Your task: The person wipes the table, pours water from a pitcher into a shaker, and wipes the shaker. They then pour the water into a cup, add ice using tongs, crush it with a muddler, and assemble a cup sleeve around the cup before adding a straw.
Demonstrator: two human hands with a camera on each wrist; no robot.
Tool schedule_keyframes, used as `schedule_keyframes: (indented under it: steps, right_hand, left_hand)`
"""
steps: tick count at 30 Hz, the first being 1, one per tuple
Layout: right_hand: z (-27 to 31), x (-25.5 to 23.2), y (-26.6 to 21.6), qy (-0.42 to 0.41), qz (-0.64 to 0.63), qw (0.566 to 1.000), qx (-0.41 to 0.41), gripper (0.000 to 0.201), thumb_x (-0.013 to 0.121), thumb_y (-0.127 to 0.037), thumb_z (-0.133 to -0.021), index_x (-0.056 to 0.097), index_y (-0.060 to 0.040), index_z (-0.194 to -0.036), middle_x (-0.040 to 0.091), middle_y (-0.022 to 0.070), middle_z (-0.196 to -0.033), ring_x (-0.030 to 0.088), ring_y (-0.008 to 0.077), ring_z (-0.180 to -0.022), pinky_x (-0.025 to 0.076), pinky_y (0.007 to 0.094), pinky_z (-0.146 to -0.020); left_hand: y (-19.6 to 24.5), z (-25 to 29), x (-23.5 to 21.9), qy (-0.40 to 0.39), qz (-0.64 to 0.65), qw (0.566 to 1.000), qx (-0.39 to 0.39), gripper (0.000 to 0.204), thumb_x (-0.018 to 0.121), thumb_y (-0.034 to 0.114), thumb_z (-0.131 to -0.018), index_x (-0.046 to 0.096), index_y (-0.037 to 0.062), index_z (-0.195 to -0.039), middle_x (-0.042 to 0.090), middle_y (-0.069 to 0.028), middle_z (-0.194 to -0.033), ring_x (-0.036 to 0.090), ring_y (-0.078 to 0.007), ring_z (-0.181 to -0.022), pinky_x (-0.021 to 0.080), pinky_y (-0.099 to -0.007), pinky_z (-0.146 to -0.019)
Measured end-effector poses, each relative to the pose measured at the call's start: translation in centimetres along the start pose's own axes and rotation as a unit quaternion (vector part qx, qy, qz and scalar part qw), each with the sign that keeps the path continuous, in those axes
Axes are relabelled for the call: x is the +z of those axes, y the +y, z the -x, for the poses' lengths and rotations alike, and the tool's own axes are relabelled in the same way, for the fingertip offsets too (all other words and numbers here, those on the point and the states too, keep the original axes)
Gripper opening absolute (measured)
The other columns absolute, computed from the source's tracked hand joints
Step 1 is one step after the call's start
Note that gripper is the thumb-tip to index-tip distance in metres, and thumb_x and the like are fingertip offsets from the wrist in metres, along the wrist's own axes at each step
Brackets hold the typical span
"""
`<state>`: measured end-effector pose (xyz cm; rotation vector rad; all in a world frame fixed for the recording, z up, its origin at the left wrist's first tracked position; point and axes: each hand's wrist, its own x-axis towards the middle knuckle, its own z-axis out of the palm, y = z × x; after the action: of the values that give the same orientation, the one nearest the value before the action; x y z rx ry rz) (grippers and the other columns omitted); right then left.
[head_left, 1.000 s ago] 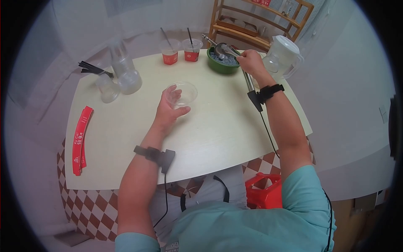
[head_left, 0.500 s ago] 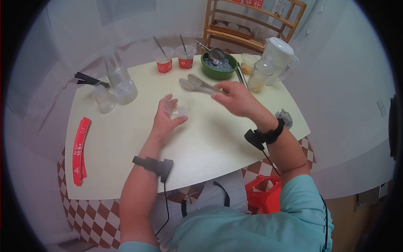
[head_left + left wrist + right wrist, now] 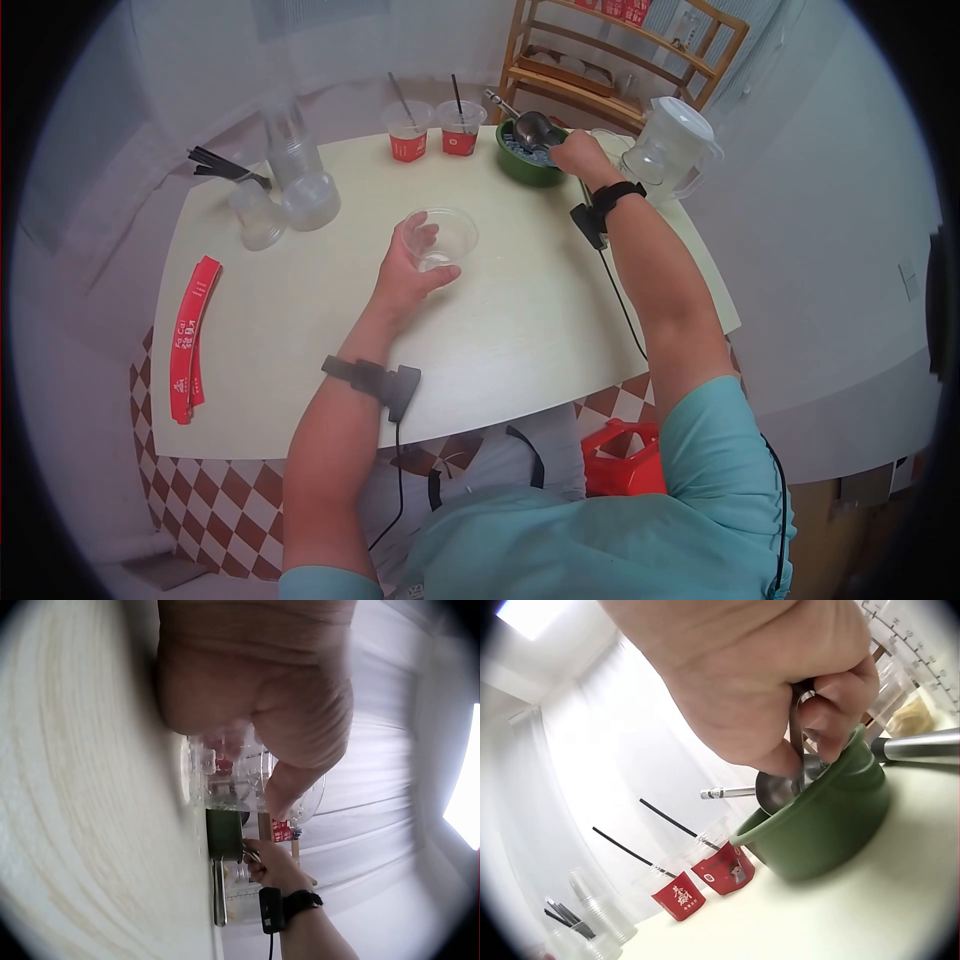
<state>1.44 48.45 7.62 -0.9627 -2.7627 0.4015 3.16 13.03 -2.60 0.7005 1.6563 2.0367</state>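
Note:
My left hand (image 3: 406,278) grips a clear plastic cup (image 3: 455,238) on the table, fingers round its far side and thumb at the near side. A few clear ice pieces (image 3: 208,760) show low in the cup in the left wrist view. With my right hand (image 3: 584,160) I hold metal tongs (image 3: 796,731) pointing down into a green bowl (image 3: 821,829). Ice (image 3: 520,150) lies in that bowl, along with a metal scoop (image 3: 536,130) whose handle sticks out past the rim. The tong tips are hidden behind the bowl's wall.
Two red-labelled cups (image 3: 408,147) with black straws stand left of the bowl. A lidded pitcher (image 3: 678,140) is at the right; a metal bar-like tool (image 3: 922,746) lies beside the bowl. Stacked clear cups (image 3: 308,195), black straws (image 3: 215,165) and red paper sleeves (image 3: 190,335) are on the left.
Half a second ago the tongs were over toward the clear cup; my right hand has since carried them back to the bowl. My left hand keeps its grip on the cup.

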Motion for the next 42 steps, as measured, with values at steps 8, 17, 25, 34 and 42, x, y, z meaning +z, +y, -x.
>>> schedule_keyframes:
  steps: [8,17,25,34,42]
  right_hand:
    - [0.6,0.1,0.9,0.053,0.035,0.997,-0.049,0.032,0.06,-0.016,-0.08,0.072,0.009,-0.096,0.071,0.0295,-0.099,0.069,0.0433,-0.097,0.055,0.0458,-0.087]
    - [3.9,-2.8,2.1,0.053,-0.071,0.992,-0.084,0.027,0.065,-0.02,-0.082,0.073,0.0013,-0.097,0.072,0.0221,-0.091,0.071,0.0352,-0.087,0.055,0.042,-0.079]
    - [18.5,-4.8,-0.7,-0.087,-0.267,0.935,-0.214,0.027,0.069,-0.022,-0.091,0.07,0.0016,-0.105,0.065,0.007,-0.074,0.059,0.0137,-0.067,0.048,0.0314,-0.061]
    - [16.3,-5.1,-0.5,0.0,-0.178,0.965,-0.192,0.034,0.069,-0.028,-0.09,0.071,-0.0005,-0.109,0.071,0.0177,-0.087,0.068,0.0286,-0.079,0.052,0.0394,-0.074]
    - [2.3,-1.7,3.5,0.01,0.038,0.996,-0.078,0.036,0.068,-0.026,-0.086,0.072,0.0018,-0.109,0.072,0.024,-0.103,0.07,0.0383,-0.098,0.054,0.0444,-0.087]
  left_hand:
    - [0.1,0.0,0.1,-0.005,0.005,1.0,0.003,0.096,0.084,0.0,-0.072,0.031,0.0101,-0.152,0.043,-0.0169,-0.148,0.038,-0.0312,-0.14,0.041,-0.0424,-0.111]
    - [0.3,0.2,0.3,-0.006,0.01,1.0,-0.001,0.097,0.085,0.002,-0.072,0.031,0.0101,-0.152,0.043,-0.017,-0.148,0.038,-0.0314,-0.141,0.04,-0.0425,-0.112]
    - [0.1,0.1,0.3,-0.009,0.0,1.0,0.001,0.096,0.085,0.003,-0.074,0.03,0.0091,-0.152,0.043,-0.0171,-0.148,0.037,-0.0317,-0.142,0.039,-0.0419,-0.113]
    - [0.3,0.1,0.4,-0.004,-0.007,1.0,0.001,0.093,0.083,-0.001,-0.075,0.032,0.0114,-0.152,0.044,-0.0152,-0.147,0.039,-0.0295,-0.139,0.041,-0.0407,-0.111]
    - [0.5,0.1,0.3,-0.01,-0.019,1.0,-0.004,0.097,0.083,0.002,-0.074,0.027,0.0069,-0.153,0.04,-0.0216,-0.15,0.036,-0.0327,-0.143,0.045,-0.0422,-0.11]
